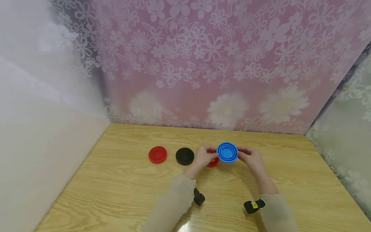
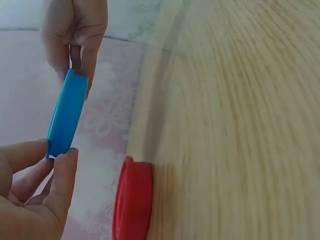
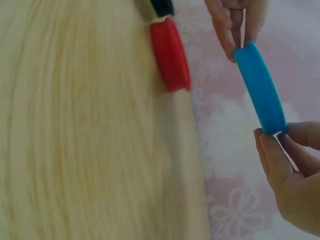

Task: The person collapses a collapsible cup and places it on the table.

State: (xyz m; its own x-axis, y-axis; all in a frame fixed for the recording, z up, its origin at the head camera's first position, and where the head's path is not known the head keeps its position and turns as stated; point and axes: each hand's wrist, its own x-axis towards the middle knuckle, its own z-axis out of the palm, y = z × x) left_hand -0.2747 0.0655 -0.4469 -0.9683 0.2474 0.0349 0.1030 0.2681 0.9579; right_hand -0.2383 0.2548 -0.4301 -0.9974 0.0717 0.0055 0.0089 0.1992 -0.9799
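Observation:
Both hands hold a blue collapsible cup [image 1: 227, 152], folded flat into concentric rings, above the table. My left hand [image 1: 203, 157] pinches its left edge between thumb and fingers. At the opposite edge, my right hand [image 1: 252, 159] pinches it the same way. Seen edge-on in the left wrist view, the blue cup [image 2: 68, 114] is a thin disc clear of the wood. A red folded cup [image 1: 213, 162] lies on the table behind the left hand, partly hidden by it and by the blue cup. In the right wrist view this red cup [image 3: 170, 55] shows its side.
Left of the hands, a black round disc [image 1: 185, 156] and another red folded cup [image 1: 157, 154] lie in a row on the wooden table [image 1: 124, 193]. A pink flowered curtain [image 1: 185, 80] hangs along the table's back edge. A pale wall [image 1: 43, 129] stands on the left.

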